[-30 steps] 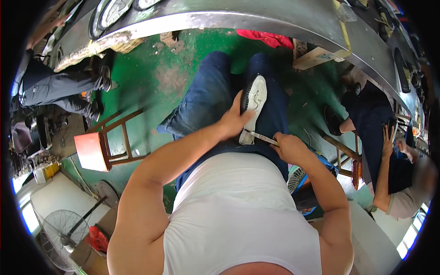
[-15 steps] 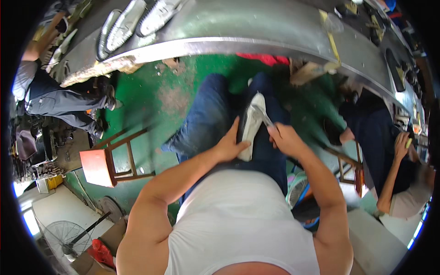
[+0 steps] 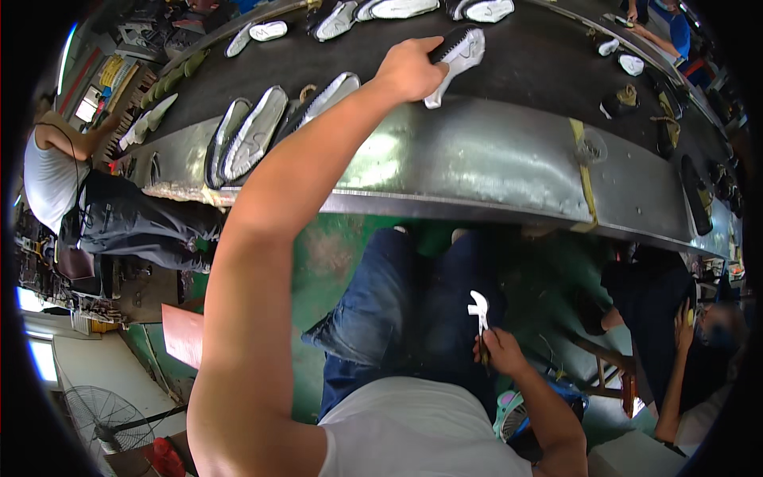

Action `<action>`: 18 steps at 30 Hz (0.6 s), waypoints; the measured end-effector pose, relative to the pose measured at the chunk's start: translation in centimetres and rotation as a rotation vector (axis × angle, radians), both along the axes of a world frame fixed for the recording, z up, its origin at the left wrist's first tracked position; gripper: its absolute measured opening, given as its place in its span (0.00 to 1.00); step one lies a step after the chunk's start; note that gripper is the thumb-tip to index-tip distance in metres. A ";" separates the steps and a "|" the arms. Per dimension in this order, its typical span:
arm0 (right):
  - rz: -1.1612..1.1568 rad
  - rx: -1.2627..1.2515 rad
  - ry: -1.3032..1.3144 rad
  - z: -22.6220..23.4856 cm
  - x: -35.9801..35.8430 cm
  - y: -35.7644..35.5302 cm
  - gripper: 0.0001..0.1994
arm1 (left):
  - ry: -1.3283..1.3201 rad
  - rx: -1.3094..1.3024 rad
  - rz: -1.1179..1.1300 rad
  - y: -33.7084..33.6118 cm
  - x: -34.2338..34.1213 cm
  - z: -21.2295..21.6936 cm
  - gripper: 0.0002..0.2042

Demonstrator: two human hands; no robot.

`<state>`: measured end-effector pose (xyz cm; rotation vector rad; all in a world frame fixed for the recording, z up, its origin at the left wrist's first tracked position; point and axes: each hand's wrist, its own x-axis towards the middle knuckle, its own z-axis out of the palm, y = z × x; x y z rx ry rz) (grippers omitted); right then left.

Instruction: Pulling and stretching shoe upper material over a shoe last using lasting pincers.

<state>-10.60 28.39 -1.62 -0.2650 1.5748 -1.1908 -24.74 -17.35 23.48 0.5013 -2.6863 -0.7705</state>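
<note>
My left arm reaches far forward, and my left hand (image 3: 412,70) grips one end of a lasted shoe (image 3: 463,57). Its pale underside faces up, with a dark toothed edge along one side. The shoe is held over the dark belt, close to the bench's metal edge. Low over my right thigh, my right hand (image 3: 500,352) is wrapped round the handle of lasting pincers (image 3: 478,310). Their bright curved head points away from me, and the fingers partly hide the handle.
More lasted shoes (image 3: 253,145) lie on the metal bench edge (image 3: 469,159) beside my left forearm. Others (image 3: 401,8) rest along the dark belt (image 3: 548,60). Co-workers (image 3: 56,167) sit on both sides. A stool (image 3: 183,334) and a fan (image 3: 107,421) are at left.
My left hand has carried the shoe from my lap forward over the belt. The pincers have come away from the shoe and stay in my right hand by my thigh. The view has tilted up.
</note>
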 end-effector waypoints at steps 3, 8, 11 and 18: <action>-0.020 -0.086 -0.121 -1.4 -0.6 -0.2 0.20 | -0.001 -0.901 -0.093 -7.6 -6.0 -7.1 0.22; -0.088 -0.059 -0.161 0.9 -1.0 -0.3 0.22 | -0.550 -0.403 -0.242 -7.3 -7.8 -2.8 0.24; -0.032 -0.039 -0.115 0.6 -2.0 -0.7 0.25 | -0.269 -0.531 0.001 -13.5 -1.5 -2.2 0.29; -0.042 -0.011 -0.114 -1.2 -0.9 0.1 0.22 | -0.266 0.495 0.093 -12.8 9.7 -1.8 0.34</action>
